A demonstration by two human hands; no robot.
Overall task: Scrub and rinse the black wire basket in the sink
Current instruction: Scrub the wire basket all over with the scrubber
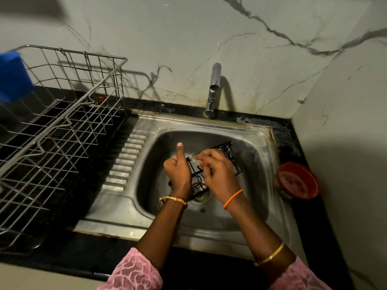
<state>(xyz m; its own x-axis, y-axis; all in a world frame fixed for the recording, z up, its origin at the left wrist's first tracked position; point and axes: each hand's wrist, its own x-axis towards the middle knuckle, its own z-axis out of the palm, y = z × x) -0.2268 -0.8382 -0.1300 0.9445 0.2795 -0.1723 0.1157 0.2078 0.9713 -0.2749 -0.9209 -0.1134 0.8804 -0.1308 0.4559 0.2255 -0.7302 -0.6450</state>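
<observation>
- The black wire basket [228,158] is sitting tilted inside the stainless steel sink [257,155], over the drain; soap suds are clinging to its wires.
- The left hand [178,170] is gripping the basket's near-left edge, fingers curled round it and thumb sticking straight up.
- The right hand [215,170] is lying across the basket's top, fingers bent; whether they are pinching anything I cannot tell.
- A chrome tap [213,91] is standing behind the sink; a steel wire dish rack [62,122] is resting to the left; a red round container [297,181] is sitting to the right.

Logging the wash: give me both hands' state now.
Left hand: grips the black wire basket, thumb up.
Right hand: fingers curled on the basket's wires; scrubber cannot be told.
</observation>
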